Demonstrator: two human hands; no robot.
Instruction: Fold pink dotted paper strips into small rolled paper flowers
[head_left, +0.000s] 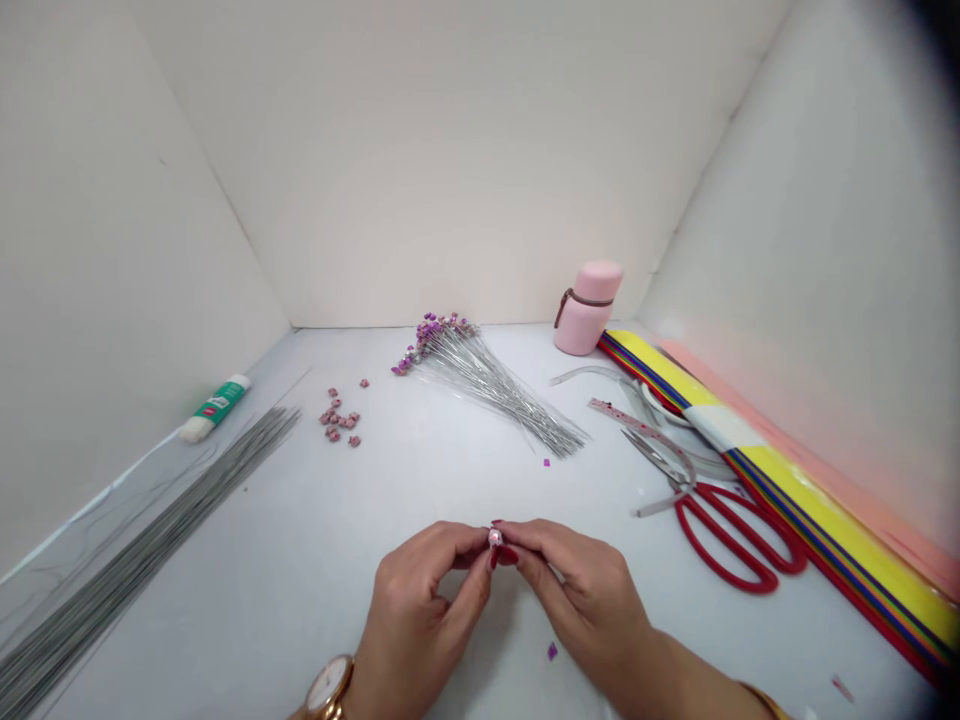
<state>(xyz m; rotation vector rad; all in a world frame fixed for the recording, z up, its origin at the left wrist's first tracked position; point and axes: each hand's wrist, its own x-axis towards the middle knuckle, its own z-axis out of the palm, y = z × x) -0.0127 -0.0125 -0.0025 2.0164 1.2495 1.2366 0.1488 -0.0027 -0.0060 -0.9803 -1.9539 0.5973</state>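
Both my hands meet low in the middle of the white table. My left hand (420,600), with a watch at the wrist, and my right hand (577,590) pinch one tiny pink folded paper piece (495,537) between their fingertips. Several similar small pink pieces (339,418) lie loose further back on the left. Behind the hands, a bundle of silver wires tipped with pink-purple pieces (480,375) fans out across the table.
A long bundle of bare grey wires (142,550) runs along the left edge beside a glue stick (214,407). Red-handled scissors (720,520), paper strips, a colourful paper stack (810,500) and a pink bottle (587,308) sit on the right. White walls enclose the table.
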